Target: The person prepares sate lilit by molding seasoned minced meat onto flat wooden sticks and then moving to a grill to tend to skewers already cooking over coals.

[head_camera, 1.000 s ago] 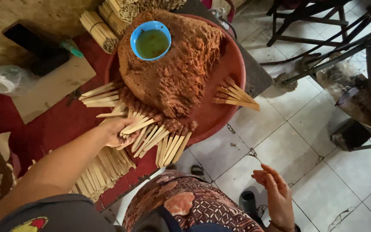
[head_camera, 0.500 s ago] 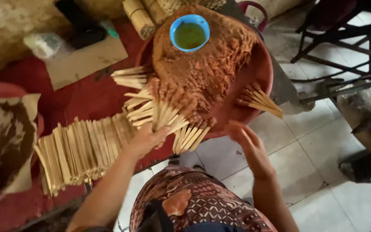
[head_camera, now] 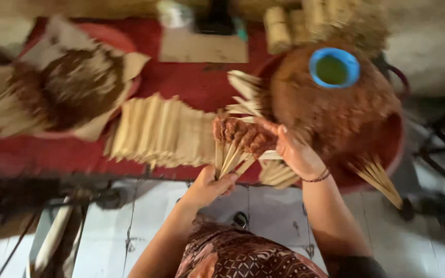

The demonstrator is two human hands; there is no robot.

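1. While the view is blurred by camera motion, the left hand (head_camera: 209, 186) grips a bunch of skewers (head_camera: 231, 154) by their bare lower ends, fingers curled tight round the sticks.
2. Reddish-brown meat (head_camera: 240, 135) coats the upper ends of the sticks, which fan slightly above the fist — held over the front edge of the red table (head_camera: 181, 87).
3. At the meat end, the right hand (head_camera: 292, 152) lies against the tips with its fingers together and pressed to the meat; a thin dark bracelet (head_camera: 318, 177) circles the wrist.
4. Just right of the hands sits a red basin (head_camera: 395, 149) heaped with a mound of the same brown mix (head_camera: 336, 113), a blue bowl (head_camera: 334, 67) of green liquid standing on top.
5. Bare sticks (head_camera: 377, 180) jut over the basin's near rim, and more poke out at its left side.
6. Left of the hands, a row of pale sticks (head_camera: 155, 131) lies side by side on the table — beyond it a second tray (head_camera: 73, 87) of brown mix on paper.
7. Below, a patterned brown garment (head_camera: 243, 255) and pale floor tiles (head_camera: 130, 226) fill the foreground.
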